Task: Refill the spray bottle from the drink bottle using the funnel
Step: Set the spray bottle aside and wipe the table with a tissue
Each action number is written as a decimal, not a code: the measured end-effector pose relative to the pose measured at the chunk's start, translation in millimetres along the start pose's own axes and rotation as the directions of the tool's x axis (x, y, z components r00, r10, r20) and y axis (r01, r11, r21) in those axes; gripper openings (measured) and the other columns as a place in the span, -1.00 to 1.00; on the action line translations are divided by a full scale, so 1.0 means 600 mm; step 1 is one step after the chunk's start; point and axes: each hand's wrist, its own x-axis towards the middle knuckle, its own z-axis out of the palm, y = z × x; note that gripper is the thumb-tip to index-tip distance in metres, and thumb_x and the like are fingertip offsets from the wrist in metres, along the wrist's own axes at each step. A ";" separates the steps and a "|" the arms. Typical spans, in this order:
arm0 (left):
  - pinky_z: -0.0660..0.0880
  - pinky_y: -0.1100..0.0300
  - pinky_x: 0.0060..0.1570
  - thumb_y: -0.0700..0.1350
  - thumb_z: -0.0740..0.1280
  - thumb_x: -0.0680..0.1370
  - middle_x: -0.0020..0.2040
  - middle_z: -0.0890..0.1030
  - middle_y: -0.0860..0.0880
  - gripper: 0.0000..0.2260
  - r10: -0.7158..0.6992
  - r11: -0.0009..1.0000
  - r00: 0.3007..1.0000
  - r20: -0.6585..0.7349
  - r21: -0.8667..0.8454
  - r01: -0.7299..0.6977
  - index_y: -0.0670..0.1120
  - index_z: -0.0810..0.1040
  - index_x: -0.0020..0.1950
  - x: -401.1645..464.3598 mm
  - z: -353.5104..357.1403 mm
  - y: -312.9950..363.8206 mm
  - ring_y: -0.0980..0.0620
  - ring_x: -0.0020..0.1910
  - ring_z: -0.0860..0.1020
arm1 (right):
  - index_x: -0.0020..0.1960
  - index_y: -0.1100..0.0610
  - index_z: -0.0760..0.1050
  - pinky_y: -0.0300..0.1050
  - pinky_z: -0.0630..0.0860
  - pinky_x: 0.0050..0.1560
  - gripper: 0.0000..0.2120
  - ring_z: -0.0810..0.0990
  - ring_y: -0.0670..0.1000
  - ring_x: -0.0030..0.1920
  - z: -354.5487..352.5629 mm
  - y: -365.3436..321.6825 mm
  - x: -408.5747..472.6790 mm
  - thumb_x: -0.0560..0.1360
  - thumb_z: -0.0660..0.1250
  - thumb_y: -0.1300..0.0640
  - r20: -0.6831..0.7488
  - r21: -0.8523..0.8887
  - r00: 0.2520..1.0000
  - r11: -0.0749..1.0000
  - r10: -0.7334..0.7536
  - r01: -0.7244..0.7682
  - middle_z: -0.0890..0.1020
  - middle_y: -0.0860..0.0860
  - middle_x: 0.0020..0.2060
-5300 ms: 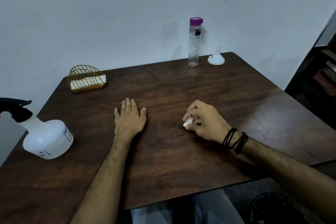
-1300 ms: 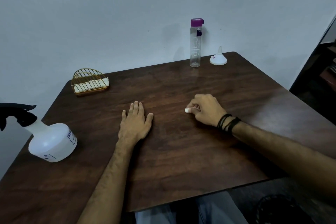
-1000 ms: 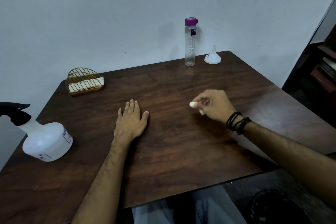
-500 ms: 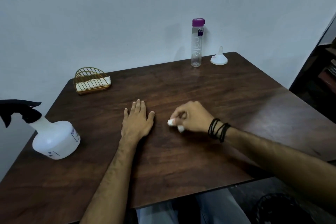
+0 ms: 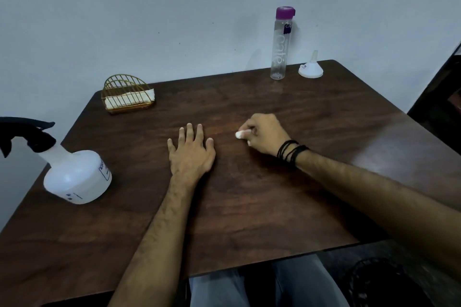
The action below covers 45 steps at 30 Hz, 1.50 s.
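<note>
The left hand (image 5: 190, 154) lies flat, fingers spread, on the wooden table (image 5: 249, 194). The right hand (image 5: 264, 136) pinches a small white wad (image 5: 239, 134). The spray bottle (image 5: 72, 172) stands far left; drink bottle (image 5: 280, 43) and upturned funnel (image 5: 310, 68) stand at the far edge.

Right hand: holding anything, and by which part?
The right hand is closed on a small white wad, one end poking past the fingertips; what it is cannot be told. The left hand lies flat, empty.

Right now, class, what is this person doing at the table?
A person sits at a dark wooden table. The left hand lies flat on it; the right hand pinches a small white wad against the wood. The white spray bottle with a black trigger, the clear drink bottle with a purple cap and the white funnel stand untouched. Refilling has not begun.
</note>
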 end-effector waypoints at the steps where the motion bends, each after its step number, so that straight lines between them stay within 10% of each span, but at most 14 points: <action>1: -0.13 -0.18 0.55 0.15 -0.08 0.68 0.66 -0.05 -0.05 -0.44 -0.001 1.000 1.000 0.003 0.000 0.001 -0.01 -0.02 0.65 0.002 -0.002 -0.004 -0.05 0.63 -0.10 | -0.07 0.00 0.72 -0.20 0.54 -0.10 -0.86 0.61 -0.12 -0.22 0.006 -0.018 -0.016 0.48 0.48 -0.05 0.052 0.009 0.998 0.999 -0.047 0.047 0.63 -0.11 -0.19; 5: -0.16 -0.15 0.56 0.18 -0.08 0.67 0.65 -0.07 -0.10 -0.43 -0.077 0.997 0.997 0.020 0.025 0.077 -0.01 -0.02 0.65 0.013 -0.018 -0.041 -0.08 0.63 -0.14 | -0.07 0.00 0.72 -0.44 0.49 -0.22 -0.87 0.64 -0.19 -0.25 0.007 -0.047 -0.033 0.45 0.52 -0.04 0.274 0.075 0.953 0.991 -0.132 0.115 0.70 -0.09 -0.19; 9: -0.22 -0.19 0.54 0.25 -0.12 0.66 0.65 -0.10 -0.08 -0.42 -0.109 0.994 0.993 0.038 0.033 0.107 0.08 -0.05 0.65 0.010 -0.024 -0.077 -0.07 0.63 -0.17 | -0.06 0.04 0.73 -0.50 0.46 -0.25 -0.90 0.67 -0.12 -0.19 0.000 -0.001 0.052 0.44 0.55 0.07 0.020 0.082 1.000 0.996 0.017 -0.018 0.70 -0.05 -0.16; 13: -0.19 -0.18 0.54 0.23 -0.13 0.66 0.66 -0.10 -0.07 -0.43 -0.098 0.995 0.995 0.009 0.009 0.098 0.07 -0.06 0.65 0.006 -0.018 -0.078 -0.06 0.63 -0.16 | -0.02 0.11 0.72 -0.16 0.51 0.12 -0.85 0.67 0.07 0.05 0.013 0.031 0.122 0.51 0.45 0.05 -0.135 0.005 0.973 0.982 0.189 -0.190 0.70 0.05 -0.03; 23: -0.13 -0.18 0.56 0.10 -0.11 0.69 0.65 -0.03 -0.08 -0.47 -0.084 0.996 0.995 -0.053 0.001 0.085 -0.01 -0.03 0.65 0.011 -0.009 -0.080 -0.06 0.63 -0.10 | 0.00 0.02 0.71 -0.21 0.45 0.02 -0.88 0.61 0.00 -0.02 0.132 -0.138 0.105 0.52 0.41 0.06 0.131 0.023 0.959 0.968 -0.252 0.251 0.66 -0.03 -0.03; 31: -0.15 -0.14 0.57 0.08 -0.08 0.69 0.66 -0.06 -0.08 -0.43 -0.115 0.993 0.992 -0.054 -0.005 0.115 -0.13 -0.06 0.64 0.008 -0.013 -0.075 -0.03 0.63 -0.12 | -0.09 0.02 0.71 -0.17 0.53 0.12 -0.92 0.67 0.02 0.07 0.124 -0.115 0.208 0.50 0.47 0.04 0.023 0.022 1.000 1.000 0.016 -0.017 0.73 0.01 -0.02; 38: -0.15 -0.14 0.57 0.08 -0.07 0.68 0.65 -0.06 -0.09 -0.43 -0.113 0.994 0.992 -0.047 -0.013 0.113 -0.15 -0.06 0.64 0.009 -0.012 -0.078 -0.03 0.63 -0.12 | -0.02 0.01 0.72 -0.15 0.53 0.14 -0.87 0.65 -0.04 0.04 0.169 -0.178 0.183 0.53 0.41 0.03 0.162 0.040 0.974 0.987 -0.160 0.156 0.72 -0.04 -0.01; 45: -0.16 -0.13 0.57 0.11 -0.10 0.69 0.66 -0.06 -0.08 -0.42 -0.120 0.993 0.992 -0.033 0.002 0.120 -0.14 -0.05 0.64 0.006 -0.013 -0.080 -0.02 0.63 -0.11 | -0.08 0.00 0.71 -0.15 0.55 0.15 -0.93 0.66 0.06 0.09 0.102 -0.093 0.203 0.50 0.46 0.03 0.051 -0.013 0.997 0.998 0.057 -0.057 0.72 0.04 -0.01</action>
